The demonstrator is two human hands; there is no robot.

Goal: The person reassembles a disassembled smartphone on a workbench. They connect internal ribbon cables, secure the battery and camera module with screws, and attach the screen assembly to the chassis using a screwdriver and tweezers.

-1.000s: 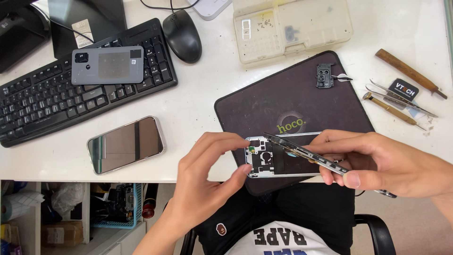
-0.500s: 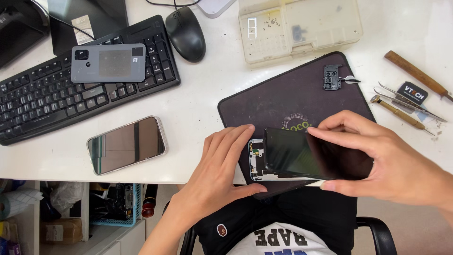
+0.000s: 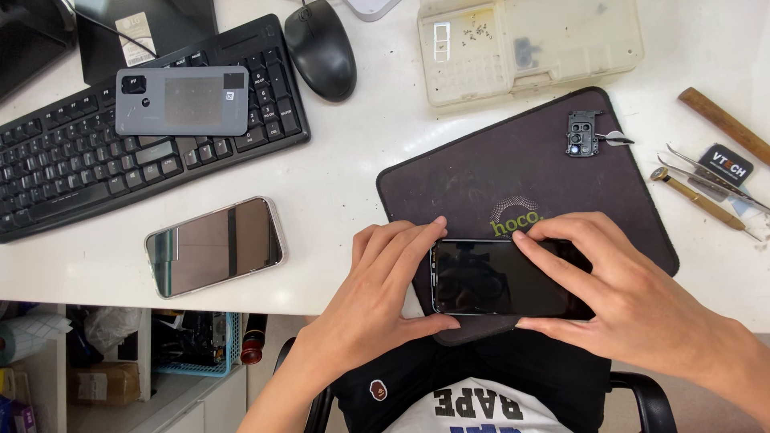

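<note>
- Gripping a black glass-fronted smartphone (image 3: 493,277), both hands bracket it at the near edge of a dark rectangular work mat (image 3: 513,172) on the white desk (image 3: 353,184); the phone lies screen-up, its long side parallel to the desk edge.
- Left hand (image 3: 381,293): fingers pressed together and curled around the phone's left short end, thumb under its near edge, fingertips on its far corner.
- Right hand (image 3: 622,297): fingers slightly spread, covering the phone's right portion, index fingertip pressing on the glass near the top edge, thumb along the near edge.
- A small black camera-module bezel (image 3: 583,133) sits on the mat's far right corner, well apart from the hands.
- A second smartphone with a silver frame (image 3: 215,246) lies screen-up on the desk, left of the mat.
- A grey phone back cover (image 3: 182,100) rests on a black keyboard (image 3: 96,172); a black mouse (image 3: 321,48) lies just beyond it.
- A translucent beige parts box (image 3: 529,44) stands beyond the mat.
- Slim metal hand tools (image 3: 702,188) and a wooden-handled tool (image 3: 722,124) lie right of the mat.
</note>
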